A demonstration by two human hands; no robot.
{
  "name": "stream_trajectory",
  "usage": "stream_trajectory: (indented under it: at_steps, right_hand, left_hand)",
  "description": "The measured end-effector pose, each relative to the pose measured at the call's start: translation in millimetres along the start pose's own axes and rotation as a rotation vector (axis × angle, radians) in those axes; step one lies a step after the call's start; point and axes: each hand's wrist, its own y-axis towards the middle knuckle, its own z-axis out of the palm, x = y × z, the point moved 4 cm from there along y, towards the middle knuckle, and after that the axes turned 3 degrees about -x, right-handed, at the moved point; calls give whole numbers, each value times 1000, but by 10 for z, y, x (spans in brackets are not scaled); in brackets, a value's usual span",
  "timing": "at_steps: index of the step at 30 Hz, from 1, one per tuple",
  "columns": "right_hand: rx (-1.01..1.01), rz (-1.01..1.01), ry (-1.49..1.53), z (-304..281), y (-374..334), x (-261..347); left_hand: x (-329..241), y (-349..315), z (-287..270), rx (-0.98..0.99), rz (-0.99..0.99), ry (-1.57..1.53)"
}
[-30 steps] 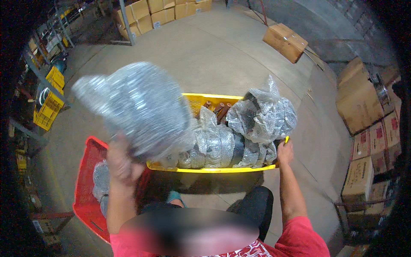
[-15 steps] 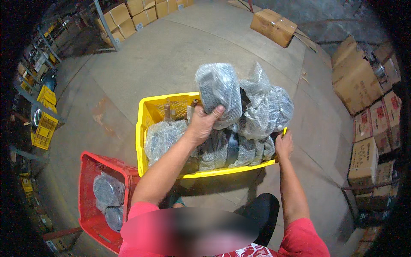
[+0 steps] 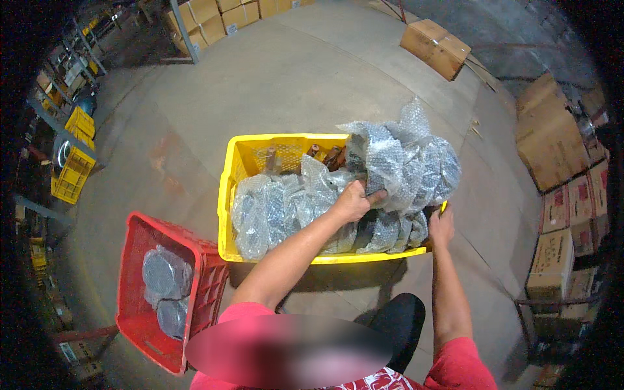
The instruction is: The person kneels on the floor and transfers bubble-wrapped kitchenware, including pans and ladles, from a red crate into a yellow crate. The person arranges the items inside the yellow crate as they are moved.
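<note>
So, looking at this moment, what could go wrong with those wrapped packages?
The wrapped packages at the yellow crate's right end rise above its rim, so one might slide over the edge.

The left hand is at that raised pile, where loose bubble wrap sticks up; it could snag or slip.

The right hand is at the rim beside the packages, so its fingers might get pinched if they shift.
</note>
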Motion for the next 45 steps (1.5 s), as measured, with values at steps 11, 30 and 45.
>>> stream_trajectory:
  at_steps: [11,30,45]
  right_hand:
    - [227,-64,189,276,258,-399]
    - [274,-211,153,490,738,-821]
    - [178,-286,-3,535,801,-867]
  left_hand:
    - [-645,-492,-355,-136,-6,289]
    - [1790,-5812,-3622,-1695,-870,-768]
    - [1414,-5551,-3751,-1832,-561,-1034]
